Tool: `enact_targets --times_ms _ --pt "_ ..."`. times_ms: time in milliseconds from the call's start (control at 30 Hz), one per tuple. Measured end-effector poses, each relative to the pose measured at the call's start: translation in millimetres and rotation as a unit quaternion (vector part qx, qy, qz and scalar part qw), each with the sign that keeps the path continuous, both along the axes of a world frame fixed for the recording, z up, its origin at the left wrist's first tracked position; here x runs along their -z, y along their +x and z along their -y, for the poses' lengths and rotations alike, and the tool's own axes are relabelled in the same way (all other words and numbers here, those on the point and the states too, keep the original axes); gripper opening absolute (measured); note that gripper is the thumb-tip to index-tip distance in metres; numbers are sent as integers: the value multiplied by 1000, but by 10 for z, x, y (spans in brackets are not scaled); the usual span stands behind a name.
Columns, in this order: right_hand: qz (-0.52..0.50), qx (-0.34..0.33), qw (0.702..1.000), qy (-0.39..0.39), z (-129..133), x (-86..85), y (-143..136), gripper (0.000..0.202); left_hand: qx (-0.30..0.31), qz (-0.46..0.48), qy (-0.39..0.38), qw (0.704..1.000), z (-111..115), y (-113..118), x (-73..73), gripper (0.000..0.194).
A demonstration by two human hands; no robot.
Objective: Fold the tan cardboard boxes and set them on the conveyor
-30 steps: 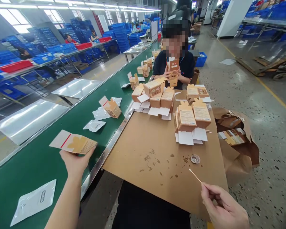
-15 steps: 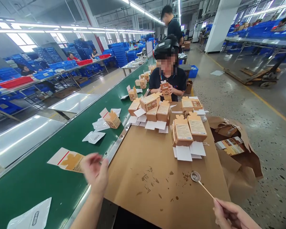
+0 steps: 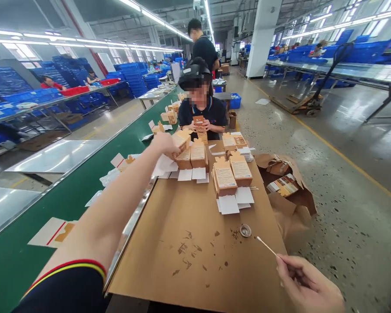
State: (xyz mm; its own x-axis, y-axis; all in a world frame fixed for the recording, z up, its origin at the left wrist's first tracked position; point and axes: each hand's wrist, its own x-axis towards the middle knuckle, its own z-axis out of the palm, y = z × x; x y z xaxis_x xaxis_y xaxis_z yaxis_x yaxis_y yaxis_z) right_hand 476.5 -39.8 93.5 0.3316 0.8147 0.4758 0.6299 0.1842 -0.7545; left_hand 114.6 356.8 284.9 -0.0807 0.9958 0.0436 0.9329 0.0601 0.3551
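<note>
My left hand [image 3: 164,144] reaches across to the pile at the far left of the table. It is closed on the near left end of a small printed cardboard box [image 3: 183,140], which lies tilted on other boxes; some fingers are hidden. In my right hand [image 3: 308,278], a cotton swab [image 3: 267,246] is pinched between thumb and fingers, its white tip pointing up and left. Just beyond that tip sits a small round dish [image 3: 245,231], apart from it. Brown smears and specks [image 3: 189,250] mark the brown table covering [image 3: 156,261] nearby.
More boxes [image 3: 224,176] with white flaps stand at the table's right. A green conveyor belt [image 3: 16,261] along the left carries an open flat box [image 3: 50,232] and white pouches [image 3: 109,177]. A co-worker [image 3: 202,106] opposite holds a box. A paper sack [image 3: 288,187] stands right.
My left hand has moved from above the belt's edge forward to the box on the pile. The swab's tip has come away from the dish. The view has turned right.
</note>
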Motion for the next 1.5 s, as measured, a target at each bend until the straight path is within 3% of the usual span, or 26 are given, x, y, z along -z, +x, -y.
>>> enact_targets --times_ms 67,133,200,267,367,433,533,600,733,867,1000,1167,1300,1433,1500 --pt "24 -4 1000 16 -114 -46 2 27 12 45 18 999 292 -266 -23 64" --pt "47 -17 999 6 -243 -56 -23 27 26 198 41 979 684 -564 60 94" --pt "67 -46 996 -20 -361 -21 -56 27 41 398 36 916 1180 -798 273 125" --pt "92 -72 992 -53 -456 38 -81 27 33 529 2 848 1730 -903 596 134" --pt "125 -91 983 -98 -572 119 -91 28 -29 628 -45 777 2486 -819 1170 132" --pt "136 -101 979 -116 -637 152 -78 26 -72 687 -79 719 2851 -658 1523 125" --pt "143 -115 973 -141 -711 180 -44 24 -121 742 -138 645 3142 -355 1925 101" --pt "145 -119 970 -154 -736 191 -20 25 -116 752 -166 628 3193 -160 2114 93" --pt "143 -123 968 -167 -721 190 12 25 -55 755 -185 626 3140 48 2376 97" --pt "141 -117 969 -165 -680 179 13 25 -61 745 -169 643 3145 -125 2469 100" --pt "140 -109 972 -154 -698 190 -11 22 -81 704 -150 690 3217 -353 2369 94" --pt "133 -92 979 -127 -636 178 0 23 -120 623 -47 772 3146 -162 2193 94" --pt "115 -42 989 -88 -513 174 50 28 -112 618 -59 776 3059 -38 2143 97" --pt "95 3 994 -52 -424 170 83 34 -73 621 -117 772 3119 -112 2109 91" --pt "90 11 996 -7 -330 136 45 28 -67 624 -121 769 3161 -133 2096 93"
